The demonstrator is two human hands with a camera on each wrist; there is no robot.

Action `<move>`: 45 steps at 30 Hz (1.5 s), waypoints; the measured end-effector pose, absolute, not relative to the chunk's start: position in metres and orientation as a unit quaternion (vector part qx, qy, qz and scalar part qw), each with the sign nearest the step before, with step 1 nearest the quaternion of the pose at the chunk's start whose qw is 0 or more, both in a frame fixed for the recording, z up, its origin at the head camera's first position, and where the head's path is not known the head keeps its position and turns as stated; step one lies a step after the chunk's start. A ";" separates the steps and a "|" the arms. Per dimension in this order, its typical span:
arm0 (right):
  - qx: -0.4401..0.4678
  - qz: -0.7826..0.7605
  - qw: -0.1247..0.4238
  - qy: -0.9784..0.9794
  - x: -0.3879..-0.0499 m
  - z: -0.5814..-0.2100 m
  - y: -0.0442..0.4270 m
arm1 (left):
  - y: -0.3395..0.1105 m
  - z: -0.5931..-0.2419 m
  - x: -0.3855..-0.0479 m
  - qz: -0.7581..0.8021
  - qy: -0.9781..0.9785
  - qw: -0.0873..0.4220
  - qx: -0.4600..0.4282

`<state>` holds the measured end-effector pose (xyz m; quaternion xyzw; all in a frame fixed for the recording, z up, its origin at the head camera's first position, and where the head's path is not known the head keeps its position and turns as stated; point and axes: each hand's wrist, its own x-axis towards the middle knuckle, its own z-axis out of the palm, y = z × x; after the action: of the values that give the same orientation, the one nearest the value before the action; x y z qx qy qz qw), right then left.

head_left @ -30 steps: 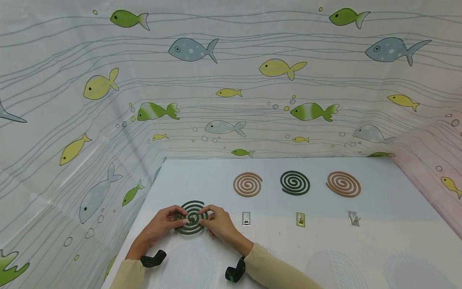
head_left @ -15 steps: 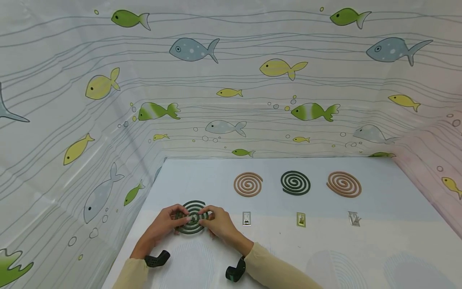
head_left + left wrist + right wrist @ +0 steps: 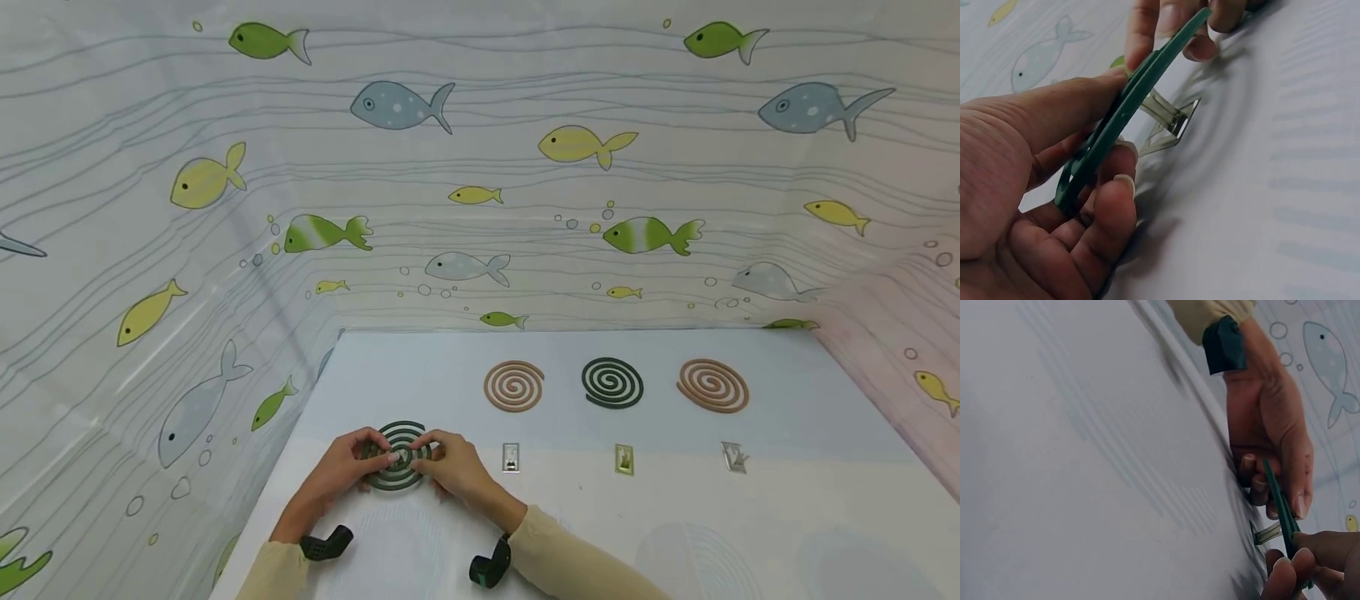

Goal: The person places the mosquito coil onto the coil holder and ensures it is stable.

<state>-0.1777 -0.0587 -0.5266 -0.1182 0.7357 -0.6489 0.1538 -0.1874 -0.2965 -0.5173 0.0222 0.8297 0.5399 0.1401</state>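
Note:
A dark green mosquito coil [image 3: 1137,103] is held between both hands at the left of the table. My left hand [image 3: 337,471] pinches its left side, thumb on top and fingers underneath. From the other side, the right hand [image 3: 459,473] grips the coil with thumb and fingertips near the middle. Under the coil a thin metal coil stand [image 3: 1163,114] shows in the left wrist view, its strip reaching up towards the coil's underside. The right wrist view shows this stand [image 3: 1268,534] too. Whether its base touches the table cannot be told. Fingers hide part of the coil's centre.
Along the back lie a brown coil [image 3: 513,386], a green coil [image 3: 612,383] and another brown coil [image 3: 712,386]. In front of them sit a silver stand [image 3: 511,457], a gold-coloured stand [image 3: 624,459] and a silver stand with a raised strip [image 3: 734,457]. Fish-patterned sheeting surrounds the white table.
The left wrist has shifted slightly to the right. Both hands keep their hold on the green coil, which stays in nearly the same place.

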 end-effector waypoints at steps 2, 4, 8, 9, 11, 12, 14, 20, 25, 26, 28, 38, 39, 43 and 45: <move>-0.118 -0.650 0.156 0.734 -0.177 -0.526 -0.059 | -0.298 -0.518 -0.187 0.542 0.828 0.143 0.027; -0.118 -0.652 0.155 0.733 -0.176 -0.525 -0.058 | -0.299 -0.518 -0.186 0.547 0.824 0.145 0.037; -0.117 -0.656 0.154 0.730 -0.176 -0.524 -0.057 | -0.303 -0.521 -0.186 0.556 0.815 0.149 0.063; -0.116 -0.656 0.154 0.729 -0.175 -0.524 -0.057 | -0.304 -0.521 -0.186 0.559 0.813 0.151 0.068; -0.117 -0.657 0.152 0.729 -0.175 -0.525 -0.057 | -0.306 -0.521 -0.185 0.562 0.809 0.156 0.075; -0.118 -0.658 0.153 0.728 -0.175 -0.525 -0.057 | -0.307 -0.521 -0.184 0.563 0.807 0.159 0.078; -0.120 -0.660 0.155 0.725 -0.174 -0.526 -0.057 | -0.308 -0.521 -0.183 0.566 0.805 0.161 0.079; -0.125 -0.668 0.163 0.715 -0.174 -0.528 -0.060 | -0.309 -0.519 -0.182 0.567 0.803 0.164 0.084; -0.128 -0.669 0.160 0.715 -0.174 -0.529 -0.061 | -0.310 -0.523 -0.183 0.568 0.802 0.164 0.091; -0.129 -0.668 0.160 0.715 -0.174 -0.529 -0.061 | -0.310 -0.523 -0.183 0.568 0.801 0.164 0.091; -0.130 -0.668 0.161 0.715 -0.173 -0.529 -0.061 | -0.310 -0.525 -0.183 0.570 0.800 0.165 0.091; -0.138 -0.671 0.164 0.710 -0.175 -0.526 -0.056 | -0.307 -0.520 -0.182 0.570 0.802 0.160 0.075; -0.138 -0.671 0.164 0.710 -0.176 -0.526 -0.056 | -0.307 -0.519 -0.182 0.571 0.802 0.160 0.073; -0.135 -0.669 0.167 0.711 -0.176 -0.525 -0.053 | -0.307 -0.516 -0.182 0.574 0.799 0.163 0.069; -0.131 -0.668 0.164 0.714 -0.176 -0.525 -0.051 | -0.307 -0.515 -0.182 0.576 0.797 0.166 0.069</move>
<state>-0.1760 -0.0512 -0.5246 -0.1308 0.7144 -0.6676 0.1639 -0.1820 -0.3072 -0.5147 0.0693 0.7973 0.5762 0.1659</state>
